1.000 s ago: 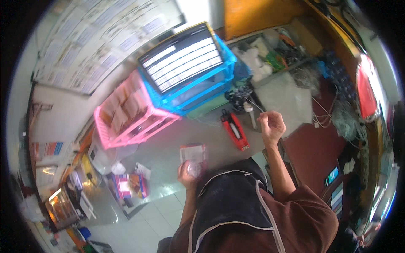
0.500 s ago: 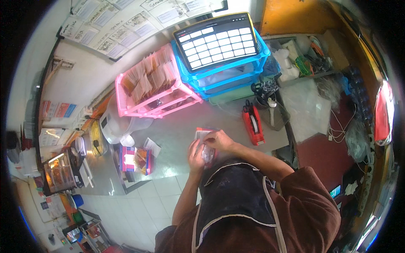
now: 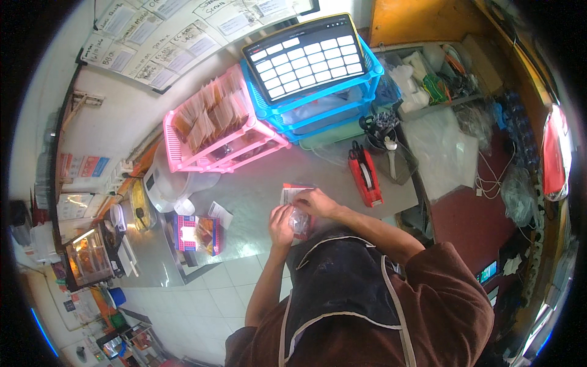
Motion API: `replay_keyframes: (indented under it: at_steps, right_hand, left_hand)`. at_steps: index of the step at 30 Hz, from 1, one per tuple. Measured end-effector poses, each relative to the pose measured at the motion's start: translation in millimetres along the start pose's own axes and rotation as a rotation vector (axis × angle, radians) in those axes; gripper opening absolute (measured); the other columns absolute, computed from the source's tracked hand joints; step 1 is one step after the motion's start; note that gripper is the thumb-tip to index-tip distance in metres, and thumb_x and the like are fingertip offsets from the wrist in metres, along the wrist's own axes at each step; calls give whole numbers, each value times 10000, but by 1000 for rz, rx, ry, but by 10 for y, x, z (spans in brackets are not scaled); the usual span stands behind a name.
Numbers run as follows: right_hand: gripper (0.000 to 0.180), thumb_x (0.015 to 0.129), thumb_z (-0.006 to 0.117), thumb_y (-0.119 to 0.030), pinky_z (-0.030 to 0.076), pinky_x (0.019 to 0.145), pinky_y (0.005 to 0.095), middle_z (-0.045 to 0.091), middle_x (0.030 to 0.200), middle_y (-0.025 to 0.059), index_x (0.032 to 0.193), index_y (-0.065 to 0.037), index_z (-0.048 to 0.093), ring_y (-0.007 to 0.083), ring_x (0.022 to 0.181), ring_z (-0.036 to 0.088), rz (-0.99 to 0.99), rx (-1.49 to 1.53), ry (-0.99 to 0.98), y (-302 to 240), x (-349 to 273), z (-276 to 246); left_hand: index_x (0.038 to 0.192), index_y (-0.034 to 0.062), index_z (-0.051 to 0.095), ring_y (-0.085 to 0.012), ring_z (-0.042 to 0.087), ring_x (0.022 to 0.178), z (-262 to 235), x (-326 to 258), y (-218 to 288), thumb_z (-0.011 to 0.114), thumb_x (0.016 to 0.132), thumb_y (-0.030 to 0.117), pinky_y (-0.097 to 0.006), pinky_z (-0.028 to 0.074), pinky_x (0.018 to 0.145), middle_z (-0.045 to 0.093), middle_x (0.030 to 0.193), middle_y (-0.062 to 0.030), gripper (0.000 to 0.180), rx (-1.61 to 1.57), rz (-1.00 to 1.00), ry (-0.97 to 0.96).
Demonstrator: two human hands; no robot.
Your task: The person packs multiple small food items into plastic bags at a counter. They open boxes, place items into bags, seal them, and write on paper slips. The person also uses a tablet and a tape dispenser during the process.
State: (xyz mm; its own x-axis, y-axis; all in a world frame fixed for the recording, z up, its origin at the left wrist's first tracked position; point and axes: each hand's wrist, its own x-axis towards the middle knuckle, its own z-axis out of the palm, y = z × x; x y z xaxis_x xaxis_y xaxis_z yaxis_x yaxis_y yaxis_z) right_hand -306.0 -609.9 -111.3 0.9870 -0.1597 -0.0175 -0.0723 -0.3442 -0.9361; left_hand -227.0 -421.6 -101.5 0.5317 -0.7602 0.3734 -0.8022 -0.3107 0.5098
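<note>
A clear plastic packet (image 3: 299,221) with an orange and white printed top is between my hands at the near edge of the metal counter. My left hand (image 3: 282,225) is closed on its left side. The fingers of my right hand (image 3: 318,203) are curled and pinch the packet near its top; the fingertips are partly hidden. A little to the left, a similar blue, red and white packet (image 3: 197,233) with brownish contents lies on the counter, with a white paper slip (image 3: 221,215) beside it.
A pink basket (image 3: 229,153) holds many small sachets. Next to it, a blue rack (image 3: 318,116) carries a tablet (image 3: 306,58). A red tape dispenser (image 3: 365,177) stands at the right, near a holder of utensils (image 3: 384,131). Plastic bags (image 3: 441,150) lie beyond it.
Both hands stay on the packet, with only slight finger shifts near its top. The whole view has tilted a little.
</note>
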Motion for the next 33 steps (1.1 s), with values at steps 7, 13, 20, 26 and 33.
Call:
replay_keyframes:
  at_steps: [7, 13, 20, 26, 33]
  right_hand:
    - [204, 908, 667, -154, 538, 836, 485, 713, 986, 220, 1050, -13, 709, 407, 926, 691, -110, -42, 33, 0, 3, 41]
    - [207, 876, 669, -120, 540, 860, 474, 710, 1020, 211, 1048, -14, 712, 397, 983, 684, -136, -70, 44, 73, 11, 97]
    - [179, 868, 705, -159, 537, 914, 466, 679, 1025, 149, 1006, -46, 710, 362, 1008, 651, -180, -131, 83, -67, -278, 166]
    - [210, 869, 717, -179, 529, 957, 432, 652, 1138, 96, 1063, -96, 718, 292, 1106, 616, -511, -240, 23, 34, -232, 252]
    - [182, 869, 735, -128, 569, 867, 386, 729, 1004, 112, 1033, -52, 749, 276, 939, 709, -39, 87, 257, -68, -121, 428]
  left_hand:
    - [1103, -9, 707, -353, 661, 1027, -58, 38, 47, 609, 769, -8, -455, 535, 903, 716, 1083, -160, 348, 53, -59, -78]
    - [1083, 11, 709, -340, 683, 908, -84, 111, 126, 659, 757, -43, -460, 552, 808, 727, 999, -148, 335, 144, -140, -177]
    - [1045, 13, 719, -196, 676, 655, -82, 235, -1, 708, 943, 142, -350, 565, 581, 719, 928, -74, 165, -607, -1026, -101]
    - [1086, 7, 703, -159, 635, 719, -7, 137, -17, 721, 948, 239, -303, 539, 593, 685, 928, -56, 270, -809, -1300, -2]
    - [1019, 23, 655, -115, 618, 834, 162, -138, -6, 691, 898, 18, -289, 511, 733, 666, 934, -25, 127, -737, -1010, 201]
